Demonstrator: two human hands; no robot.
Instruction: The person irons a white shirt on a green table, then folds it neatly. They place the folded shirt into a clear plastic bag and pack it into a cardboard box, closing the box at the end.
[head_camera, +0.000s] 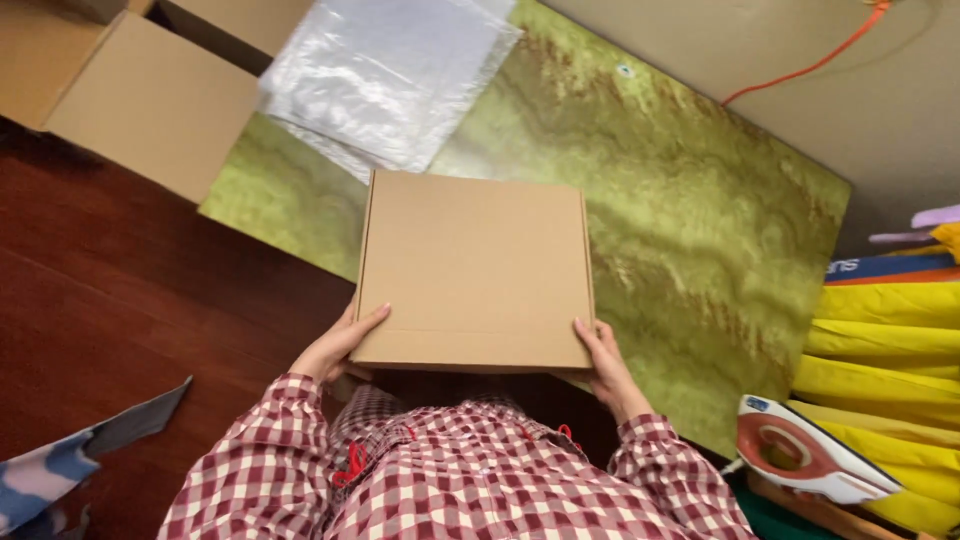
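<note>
Closed box (475, 268) at mat's (700, 230) near edge, contents hidden. Left hand (335, 347), right hand (607, 368) grip its near corners, fingers together. Plastic bags (385, 75) beyond.

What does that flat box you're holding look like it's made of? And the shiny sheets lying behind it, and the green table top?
The flat box looks like plain brown cardboard: matte, with folded edges and a flap seam. The shiny sheets seem to be clear plastic film or bags, given their wrinkled glare. The green table top has marbled veining and a soft sheen; it may be stone, or a printed laminate or mat.
</note>
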